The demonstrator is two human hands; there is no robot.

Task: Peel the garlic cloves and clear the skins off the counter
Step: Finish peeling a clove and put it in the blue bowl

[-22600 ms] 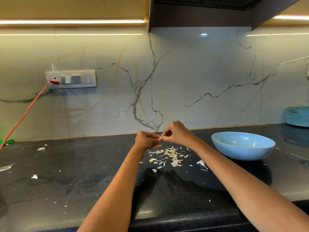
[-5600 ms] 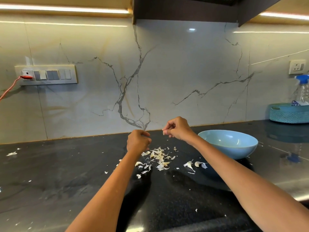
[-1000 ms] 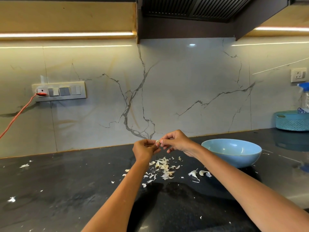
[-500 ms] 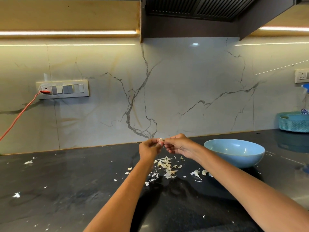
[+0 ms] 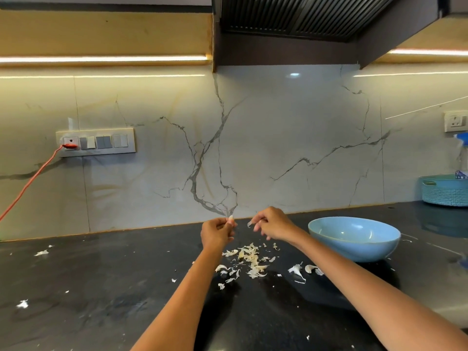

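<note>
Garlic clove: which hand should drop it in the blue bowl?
Left: the left hand already pinches the garlic clove. The right hand, nearer the blue bowl, holds a skin scrap.

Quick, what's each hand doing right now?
Left hand: pinching a small pale garlic clove.
Right hand: pinching a thin papery skin flake.

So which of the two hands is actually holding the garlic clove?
The left hand pinches the pale garlic clove at its fingertips. The right hand holds only a thin flake of skin.
</note>
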